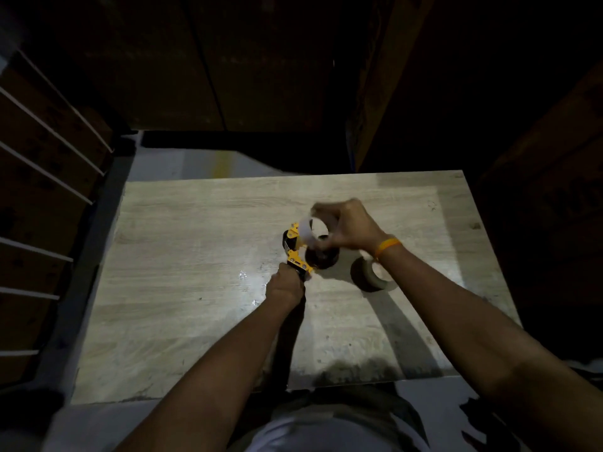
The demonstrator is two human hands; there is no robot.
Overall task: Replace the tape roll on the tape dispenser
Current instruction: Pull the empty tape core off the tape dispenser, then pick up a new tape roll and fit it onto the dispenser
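A yellow and black tape dispenser lies on the light wooden table, near its middle. My left hand is closed around its black handle. My right hand holds a white ring, an empty-looking tape core, just above the dispenser's black round hub. The ring is blurred. A brownish tape roll lies flat on the table to the right of the dispenser, partly under my right wrist, which wears an orange band.
Stacked cardboard boxes stand behind the table and on both sides, those at the left tied with white straps. A grey floor strip with a yellow line shows beyond the far edge. The surroundings are dark.
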